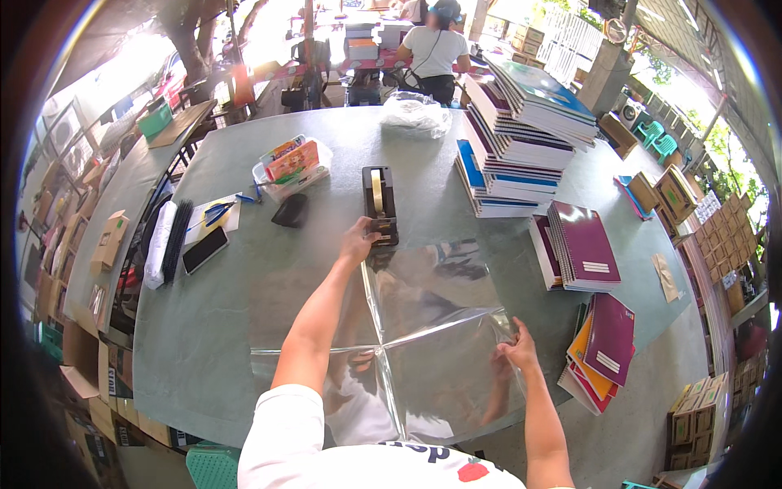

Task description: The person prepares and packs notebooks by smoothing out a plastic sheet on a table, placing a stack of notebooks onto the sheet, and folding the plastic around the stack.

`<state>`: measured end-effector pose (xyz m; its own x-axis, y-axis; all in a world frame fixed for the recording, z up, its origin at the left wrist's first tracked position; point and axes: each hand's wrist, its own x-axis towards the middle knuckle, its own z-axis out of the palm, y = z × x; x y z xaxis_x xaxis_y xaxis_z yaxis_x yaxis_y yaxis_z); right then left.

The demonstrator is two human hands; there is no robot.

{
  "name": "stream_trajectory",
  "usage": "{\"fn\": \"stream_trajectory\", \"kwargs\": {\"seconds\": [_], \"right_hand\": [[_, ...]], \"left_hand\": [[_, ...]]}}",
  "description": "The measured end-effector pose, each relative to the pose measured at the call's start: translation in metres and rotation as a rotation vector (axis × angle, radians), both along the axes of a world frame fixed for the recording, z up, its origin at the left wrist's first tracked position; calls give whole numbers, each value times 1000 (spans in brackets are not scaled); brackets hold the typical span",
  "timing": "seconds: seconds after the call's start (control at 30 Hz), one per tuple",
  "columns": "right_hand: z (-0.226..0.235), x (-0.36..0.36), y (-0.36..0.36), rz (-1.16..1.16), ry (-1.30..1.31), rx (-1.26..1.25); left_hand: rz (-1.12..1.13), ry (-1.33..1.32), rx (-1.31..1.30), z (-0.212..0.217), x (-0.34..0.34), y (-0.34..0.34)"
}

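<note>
A large clear plastic sheet (440,359) with crossing fold creases lies across the near middle of the table, reflecting light. Beyond its far edge stands a black tape dispenser (389,191) with a roll of tape (377,191) in it. My left hand (356,242) reaches over the sheet, its fingers closed at the near end of the dispenser; a piece of tape between them cannot be made out. On the right, my right hand (520,349) holds the sheet's right edge between thumb and fingers.
Tall stacks of spiral notebooks (521,138) and maroon notebooks (582,244) stand to the right. Towards the left are a plastic tub (293,167), a black mouse-shaped object (291,210), a phone (205,250) and blue-handled pliers (217,213). Crumpled plastic (415,114) lies at the far edge. A person (436,53) sits beyond.
</note>
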<state>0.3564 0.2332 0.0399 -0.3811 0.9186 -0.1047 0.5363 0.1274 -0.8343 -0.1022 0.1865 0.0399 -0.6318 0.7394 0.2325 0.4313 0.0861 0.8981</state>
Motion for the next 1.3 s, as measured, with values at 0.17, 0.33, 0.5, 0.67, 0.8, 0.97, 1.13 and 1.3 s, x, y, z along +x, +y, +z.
{"fn": "stream_trajectory", "kwargs": {"seconds": [0.17, 0.33, 0.5, 0.67, 0.8, 0.97, 1.13, 1.3], "right_hand": [[-10, 19, 10, 1, -53, -83], [-29, 56, 7, -25, -191, 59], [-42, 84, 13, -139, 84, 4], [3, 62, 11, -180, -320, 267], [-23, 72, 38, -241, -500, 482], [-24, 80, 49, -301, -538, 446], [-35, 72, 45, -277, -462, 484], [-21, 85, 38, -362, -419, 533]], "left_hand": [[44, -55, -142, 20, 16, 3], [195, 173, 85, 60, -4, -9], [47, -649, 74, 134, -33, -76], [59, -641, -110, 162, -41, -193], [123, -603, 76, 123, -70, -258], [262, 395, -107, 79, -41, -307], [370, 47, 73, 21, -8, -337], [569, 192, -87, 1, -4, -314]]}}
